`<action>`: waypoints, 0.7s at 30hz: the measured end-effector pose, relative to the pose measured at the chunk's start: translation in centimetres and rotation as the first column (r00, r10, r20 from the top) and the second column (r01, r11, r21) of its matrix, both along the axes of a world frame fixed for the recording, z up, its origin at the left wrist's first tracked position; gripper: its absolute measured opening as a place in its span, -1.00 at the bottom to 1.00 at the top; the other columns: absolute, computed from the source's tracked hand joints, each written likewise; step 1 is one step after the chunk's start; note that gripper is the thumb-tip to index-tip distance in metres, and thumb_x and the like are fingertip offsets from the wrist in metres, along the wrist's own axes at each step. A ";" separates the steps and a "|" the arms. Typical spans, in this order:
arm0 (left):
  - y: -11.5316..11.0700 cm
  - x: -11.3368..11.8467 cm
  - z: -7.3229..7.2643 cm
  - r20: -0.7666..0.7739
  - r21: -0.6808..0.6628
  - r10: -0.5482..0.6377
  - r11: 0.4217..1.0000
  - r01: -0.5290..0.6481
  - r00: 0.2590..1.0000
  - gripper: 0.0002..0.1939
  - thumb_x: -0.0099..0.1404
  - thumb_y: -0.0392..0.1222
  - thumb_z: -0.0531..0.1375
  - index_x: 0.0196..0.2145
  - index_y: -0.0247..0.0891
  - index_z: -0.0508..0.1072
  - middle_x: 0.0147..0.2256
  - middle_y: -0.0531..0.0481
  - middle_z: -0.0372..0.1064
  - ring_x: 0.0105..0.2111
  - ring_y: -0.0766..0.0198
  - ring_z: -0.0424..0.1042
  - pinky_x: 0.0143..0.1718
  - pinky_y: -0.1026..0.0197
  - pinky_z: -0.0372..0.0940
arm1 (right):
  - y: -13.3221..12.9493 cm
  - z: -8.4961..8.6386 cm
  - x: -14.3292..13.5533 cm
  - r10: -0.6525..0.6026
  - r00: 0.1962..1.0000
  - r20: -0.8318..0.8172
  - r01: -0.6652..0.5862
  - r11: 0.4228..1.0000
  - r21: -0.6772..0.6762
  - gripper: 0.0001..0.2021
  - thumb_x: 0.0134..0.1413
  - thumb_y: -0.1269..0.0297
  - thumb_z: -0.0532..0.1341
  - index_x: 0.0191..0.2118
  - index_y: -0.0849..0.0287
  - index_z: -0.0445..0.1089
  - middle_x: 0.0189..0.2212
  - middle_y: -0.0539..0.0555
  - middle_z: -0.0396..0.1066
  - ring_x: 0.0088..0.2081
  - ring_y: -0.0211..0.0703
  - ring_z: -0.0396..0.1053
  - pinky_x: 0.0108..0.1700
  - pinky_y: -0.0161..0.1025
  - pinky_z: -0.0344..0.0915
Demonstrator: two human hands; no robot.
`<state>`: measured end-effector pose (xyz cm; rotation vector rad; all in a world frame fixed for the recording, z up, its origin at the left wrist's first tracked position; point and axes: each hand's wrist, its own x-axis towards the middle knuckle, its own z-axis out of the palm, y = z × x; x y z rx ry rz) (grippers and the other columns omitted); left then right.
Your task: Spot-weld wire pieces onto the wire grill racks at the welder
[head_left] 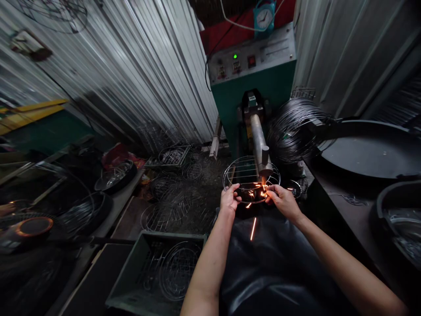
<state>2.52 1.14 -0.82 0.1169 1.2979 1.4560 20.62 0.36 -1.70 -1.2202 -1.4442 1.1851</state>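
Clock dirs centred on the rack. Your wire rack (245, 171), round w/ straight bars across, is up in front of you, approx. level, below the tip of the metal arm (258, 136). Your L hand (230, 199) is at 8 o'clock, thumb + index pinched on the rim, other fingers curled in. Your R hand (279, 198) is at 4 o'clock, fingers closed at the rim right beside the sparks (263, 188); can't tell if it has a small extra pc too. Sparks come from just under the arm tip, approx. 4 o'clock; one streak falls toward 6, over your black apron (259, 263).

Green machine (226, 98) at 12, green light (235, 56) lit, blue clock (264, 18) above its panel. Wire coil (296, 127) btwn 1 and 2, near the arm. Big black pan (371, 149) near 3, on the bench. Crate (177, 235) at 8, w/ round wire pcs (179, 270) inside, well apart from your rack.
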 end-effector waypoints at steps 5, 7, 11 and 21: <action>0.2 -0.1 -0.2 -0.004 -0.026 0.002 1.000 -0.002 1.000 -0.57 -0.23 -0.32 0.37 -0.51 -0.25 0.16 -0.64 0.27 0.04 -0.74 0.57 0.03 -0.73 0.41 -0.04 | -1.6 -1.9 2.2 -0.190 0.963 -0.189 0.173 0.980 -0.102 -0.60 -0.12 -0.01 0.22 -0.25 0.23 0.40 -0.47 0.06 0.41 -0.53 -0.23 0.36 -0.46 -0.28 0.35; 0.2 0.0 0.0 0.007 -0.028 0.003 1.000 -0.003 1.000 -0.55 -0.25 -0.32 0.37 -0.52 -0.25 0.14 -0.64 0.28 0.03 -0.75 0.58 0.01 -0.74 0.42 -0.07 | -2.8 -2.9 3.4 -0.250 0.950 -0.185 0.223 0.962 -0.156 -0.54 -0.14 -0.03 0.23 -0.21 0.25 0.40 -0.50 0.05 0.39 -0.54 -0.25 0.34 -0.48 -0.30 0.34; -0.1 0.4 0.3 0.019 0.018 0.039 0.999 -0.039 0.999 -0.54 -0.26 -0.33 0.37 -0.50 -0.25 0.13 -0.62 0.27 0.07 -0.74 0.59 0.02 -0.75 0.43 -0.10 | -4.5 -2.4 3.5 -0.132 0.977 -0.166 0.103 0.979 -0.173 -0.51 -0.12 0.00 0.25 -0.08 0.22 0.36 -0.42 0.07 0.41 -0.46 -0.20 0.39 -0.40 -0.26 0.39; -1.0 1.2 0.2 -0.008 0.076 0.176 0.982 -0.175 0.984 -0.43 -0.23 -0.35 0.35 -0.30 -0.18 0.12 -0.55 0.25 0.10 -0.69 0.55 0.07 -0.74 0.47 -0.05 | -2.1 -1.1 -1.9 0.002 1.000 -0.006 -0.001 0.994 0.106 -0.60 -0.02 -0.03 0.16 -0.21 0.20 0.43 -0.53 0.06 0.42 -0.52 -0.16 0.36 -0.49 -0.27 0.33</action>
